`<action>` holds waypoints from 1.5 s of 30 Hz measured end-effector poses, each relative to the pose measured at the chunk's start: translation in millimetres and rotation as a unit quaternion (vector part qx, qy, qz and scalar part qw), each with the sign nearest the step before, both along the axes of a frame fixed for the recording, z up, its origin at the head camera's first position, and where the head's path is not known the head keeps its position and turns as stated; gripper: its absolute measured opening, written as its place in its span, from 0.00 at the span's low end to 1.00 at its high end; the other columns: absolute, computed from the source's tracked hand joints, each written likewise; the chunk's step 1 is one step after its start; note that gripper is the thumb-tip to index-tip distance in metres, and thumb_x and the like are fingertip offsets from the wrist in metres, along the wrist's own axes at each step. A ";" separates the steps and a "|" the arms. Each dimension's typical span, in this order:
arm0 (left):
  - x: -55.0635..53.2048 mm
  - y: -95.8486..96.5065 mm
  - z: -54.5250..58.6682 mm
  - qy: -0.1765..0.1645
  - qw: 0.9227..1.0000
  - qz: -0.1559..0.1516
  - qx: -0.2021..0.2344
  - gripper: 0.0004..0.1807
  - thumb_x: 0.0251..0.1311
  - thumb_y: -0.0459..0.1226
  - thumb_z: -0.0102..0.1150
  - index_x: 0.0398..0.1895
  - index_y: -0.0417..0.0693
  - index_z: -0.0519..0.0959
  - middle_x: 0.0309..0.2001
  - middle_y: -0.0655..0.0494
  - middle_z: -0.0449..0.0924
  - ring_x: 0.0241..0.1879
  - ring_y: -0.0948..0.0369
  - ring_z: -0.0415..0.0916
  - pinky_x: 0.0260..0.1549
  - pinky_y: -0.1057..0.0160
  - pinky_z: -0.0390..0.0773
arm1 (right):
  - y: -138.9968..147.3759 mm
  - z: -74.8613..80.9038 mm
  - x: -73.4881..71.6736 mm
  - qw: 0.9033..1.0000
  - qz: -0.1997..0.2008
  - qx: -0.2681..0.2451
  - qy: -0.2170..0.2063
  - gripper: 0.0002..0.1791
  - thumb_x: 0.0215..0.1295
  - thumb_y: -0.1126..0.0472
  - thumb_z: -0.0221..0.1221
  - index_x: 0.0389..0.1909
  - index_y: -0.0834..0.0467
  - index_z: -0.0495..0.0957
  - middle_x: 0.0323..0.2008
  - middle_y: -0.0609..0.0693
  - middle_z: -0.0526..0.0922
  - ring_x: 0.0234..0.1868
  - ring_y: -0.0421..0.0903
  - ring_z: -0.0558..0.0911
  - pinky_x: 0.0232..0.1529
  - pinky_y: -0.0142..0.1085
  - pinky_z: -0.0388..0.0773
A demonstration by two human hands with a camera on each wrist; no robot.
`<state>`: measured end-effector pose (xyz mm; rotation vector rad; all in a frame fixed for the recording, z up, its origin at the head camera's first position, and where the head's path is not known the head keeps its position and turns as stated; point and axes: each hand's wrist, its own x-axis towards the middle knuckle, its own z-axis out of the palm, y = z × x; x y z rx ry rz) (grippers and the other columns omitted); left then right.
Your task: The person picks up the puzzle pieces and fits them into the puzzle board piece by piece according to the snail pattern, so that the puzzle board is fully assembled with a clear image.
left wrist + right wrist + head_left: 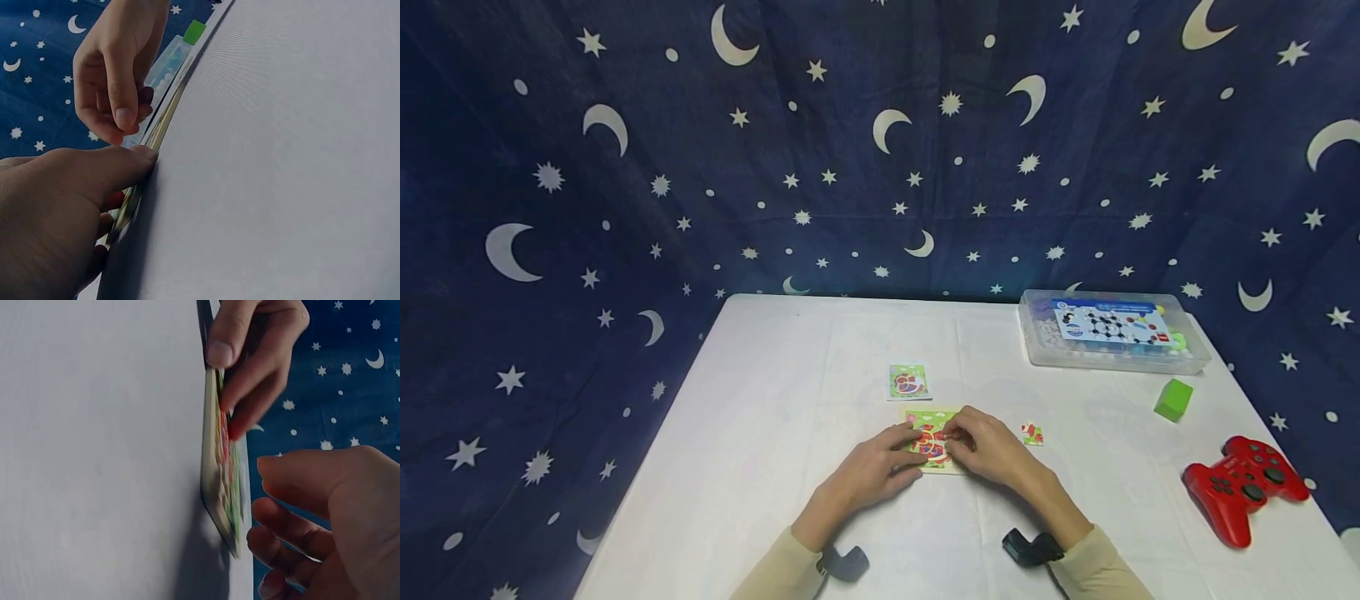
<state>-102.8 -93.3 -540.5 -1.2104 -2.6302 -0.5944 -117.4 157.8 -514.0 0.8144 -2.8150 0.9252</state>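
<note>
A small jigsaw puzzle board [938, 468] with a red and green picture lies flat on the white table. My left hand [874, 467] rests at its left side, fingertips on the picture and thumb [134, 159] at the near edge. Over the right part of the board is my right hand [992, 446], its fingers loosely bent. In the right wrist view nothing shows between the thumb and fingers [300, 531] of that hand. Loose puzzle pieces [1032, 434] lie just right of the right hand. Behind the board sits a small picture card [908, 382] with a similar design.
At the back right stands a clear plastic box [1112, 354] with a blue-and-white label. A green block [1173, 400] lies in front of it, and a red game controller [1247, 487] nearer the right edge. A dark blue curtain [850, 167] with moons and stars hangs behind the table.
</note>
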 end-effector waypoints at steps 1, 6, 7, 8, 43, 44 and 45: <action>0.2 0.0 0.1 -0.003 1.000 0.002 -0.003 0.14 0.66 0.50 0.62 0.51 0.60 0.86 0.65 0.56 0.77 0.70 0.57 0.70 0.70 0.60 0.72 | 2.3 0.4 0.0 1.000 -0.007 0.003 0.003 0.08 0.58 0.61 0.69 0.38 0.52 0.83 0.33 0.39 0.79 0.32 0.31 0.73 0.33 0.28 0.75; 0.9 0.0 0.0 -0.009 1.000 0.007 -0.013 0.15 0.66 0.50 0.61 0.51 0.61 0.86 0.65 0.57 0.77 0.70 0.58 0.70 0.70 0.61 0.71 | 15.2 3.7 0.2 0.999 -0.037 0.013 0.004 0.12 0.57 0.58 0.70 0.41 0.52 0.83 0.36 0.40 0.79 0.35 0.34 0.73 0.36 0.29 0.76; 1.1 0.1 0.1 -0.009 1.000 0.007 -0.012 0.14 0.66 0.50 0.61 0.51 0.60 0.86 0.65 0.57 0.77 0.70 0.58 0.70 0.70 0.61 0.71 | 17.9 4.7 0.3 0.999 -0.043 0.017 0.002 0.12 0.57 0.57 0.70 0.42 0.52 0.83 0.37 0.40 0.79 0.36 0.35 0.73 0.37 0.30 0.76; 1.2 0.1 0.2 -0.008 1.000 0.006 -0.012 0.14 0.66 0.50 0.61 0.51 0.60 0.86 0.65 0.57 0.77 0.70 0.58 0.70 0.70 0.61 0.71 | 20.7 5.4 0.4 0.999 -0.048 0.017 0.001 0.13 0.57 0.57 0.70 0.43 0.52 0.83 0.38 0.41 0.79 0.37 0.36 0.74 0.37 0.31 0.76; -1.0 0.7 -2.8 -0.001 1.000 0.002 0.015 0.13 0.64 0.48 0.65 0.49 0.59 0.87 0.64 0.55 0.78 0.69 0.56 0.71 0.70 0.60 0.71 | 110.7 3.4 -0.7 0.990 -0.126 0.051 -0.039 0.27 0.55 0.57 0.72 0.56 0.61 0.79 0.44 0.52 0.79 0.40 0.43 0.72 0.39 0.38 0.72; -1.0 0.7 -3.0 -0.001 1.000 0.003 0.015 0.13 0.64 0.48 0.65 0.49 0.59 0.87 0.64 0.55 0.78 0.69 0.56 0.71 0.70 0.60 0.71 | 112.1 2.6 -0.5 0.990 -0.125 0.050 -0.041 0.27 0.55 0.57 0.72 0.56 0.62 0.79 0.43 0.51 0.78 0.39 0.43 0.71 0.38 0.37 0.71; -1.0 0.7 -3.0 -0.001 1.000 0.003 0.015 0.13 0.64 0.48 0.65 0.49 0.59 0.87 0.64 0.55 0.78 0.70 0.56 0.71 0.70 0.60 0.71 | 113.3 2.0 -0.3 0.990 -0.125 0.049 -0.043 0.27 0.54 0.58 0.72 0.55 0.62 0.79 0.42 0.51 0.78 0.38 0.42 0.71 0.37 0.36 0.70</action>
